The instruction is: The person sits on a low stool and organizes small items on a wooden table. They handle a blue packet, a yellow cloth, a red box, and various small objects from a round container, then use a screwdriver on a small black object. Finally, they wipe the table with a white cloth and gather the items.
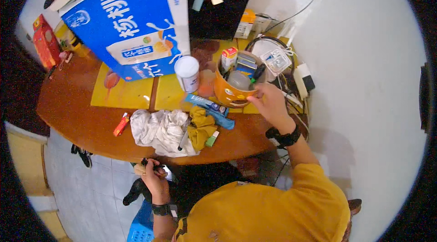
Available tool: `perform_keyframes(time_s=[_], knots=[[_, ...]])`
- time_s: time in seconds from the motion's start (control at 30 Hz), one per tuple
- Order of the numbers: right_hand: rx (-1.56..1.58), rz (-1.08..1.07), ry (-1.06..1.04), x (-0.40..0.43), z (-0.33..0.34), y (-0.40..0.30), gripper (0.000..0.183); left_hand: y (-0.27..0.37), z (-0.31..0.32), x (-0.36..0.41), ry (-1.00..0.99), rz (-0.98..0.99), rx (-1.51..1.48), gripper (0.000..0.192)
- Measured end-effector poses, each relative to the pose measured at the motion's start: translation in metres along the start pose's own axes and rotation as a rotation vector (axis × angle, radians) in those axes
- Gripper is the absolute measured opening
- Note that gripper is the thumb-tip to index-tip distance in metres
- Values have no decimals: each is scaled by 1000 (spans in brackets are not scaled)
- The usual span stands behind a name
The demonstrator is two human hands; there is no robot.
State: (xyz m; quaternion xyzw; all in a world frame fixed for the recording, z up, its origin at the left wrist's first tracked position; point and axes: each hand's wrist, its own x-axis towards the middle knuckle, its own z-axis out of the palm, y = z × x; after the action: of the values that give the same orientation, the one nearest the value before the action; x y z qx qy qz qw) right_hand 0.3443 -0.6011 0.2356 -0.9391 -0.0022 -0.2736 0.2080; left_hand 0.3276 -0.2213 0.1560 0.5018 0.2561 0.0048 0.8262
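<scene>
My right hand [272, 103] grips the near right rim of an orange round tub [228, 96], thumb on the outer wall. The tub holds a small white and orange box [229, 57], a clear round container [239, 80] and other small items. Below the table's front edge, my left hand [154, 181] is closed around a small black item [152, 163] and something beige [139, 169]; what they are cannot be told. Between the hands, a crumpled white cloth [160, 129] lies on the wooden table [78, 105], against a mustard-yellow cloth [201, 127].
A large blue carton [136, 30] stands at the back left, beside a white lidded canister [187, 74]. Blue tubes [208, 109], a green and white box [212, 139], a dark-tipped pen [183, 141] and a red packet [121, 124] lie in front. Cables [292, 88] crowd the right, near the wall.
</scene>
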Motion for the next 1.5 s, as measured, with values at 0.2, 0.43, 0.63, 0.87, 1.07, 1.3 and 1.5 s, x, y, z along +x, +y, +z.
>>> perform_keyframes(time_s=[0.2,0.43,0.63,0.87,1.07,1.3,1.5], knots=[[154,64,-22,-12,1,-6,34,65,58,-24,-279,75,57,11],[129,-66,-53,-21,2,-26,32,55,158,-9,-775,95,423,16],[125,-31,-30,-28,-9,-21,28,52,168,7,-930,-80,426,12],[116,-85,68,-31,-2,-8,27,81,182,21,-1107,241,725,15],[80,-103,4,-30,9,-15,25,96,237,21,-1251,584,1067,15],[107,-125,-8,-30,9,-18,24,68,270,24,-1250,853,1538,20],[135,-94,3,-33,10,-19,25,59,277,25,-934,983,1685,25]])
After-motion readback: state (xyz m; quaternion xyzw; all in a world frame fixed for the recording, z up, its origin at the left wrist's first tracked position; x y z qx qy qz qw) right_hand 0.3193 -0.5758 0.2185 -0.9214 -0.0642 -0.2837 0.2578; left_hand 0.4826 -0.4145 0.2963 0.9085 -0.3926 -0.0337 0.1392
